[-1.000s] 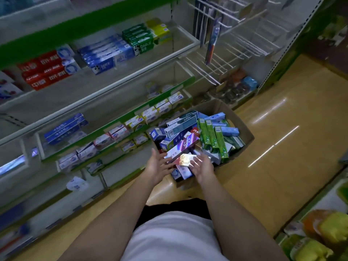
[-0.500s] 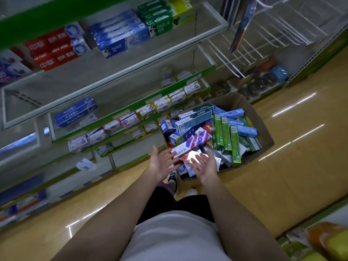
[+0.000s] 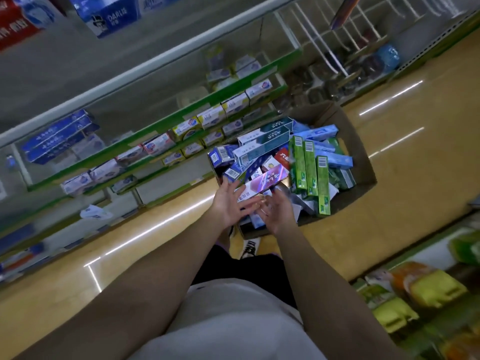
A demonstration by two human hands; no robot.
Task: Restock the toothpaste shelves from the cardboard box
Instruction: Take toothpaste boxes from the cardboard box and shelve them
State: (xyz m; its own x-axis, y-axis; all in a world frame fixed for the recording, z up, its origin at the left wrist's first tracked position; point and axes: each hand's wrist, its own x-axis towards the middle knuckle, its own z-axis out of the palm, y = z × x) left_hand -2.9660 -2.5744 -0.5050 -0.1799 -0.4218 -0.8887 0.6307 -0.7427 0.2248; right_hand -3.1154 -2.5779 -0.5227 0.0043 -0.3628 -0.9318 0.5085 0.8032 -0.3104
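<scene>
A cardboard box sits on the floor, piled with toothpaste cartons in blue, teal, green and red. A shiny purple-pink carton lies on top at the near left of the pile. My left hand hovers over the box's near edge with fingers spread, close to that carton's near end. My right hand is beside it, palm up, fingers relaxed and empty. Several upright green cartons stand right of my hands. The shelves on the left hold rows of toothpaste boxes.
Blue toothpaste boxes lie on the middle shelf, with more blue and red ones at the top left. White wire racks stand behind the box. Yellow and green packs fill a shelf at lower right. A shiny floor aisle runs between.
The view has tilted and risen, so the shelves and box have shifted. Both hands have lifted slightly off the cartons and stay open near each other over the box's near end.
</scene>
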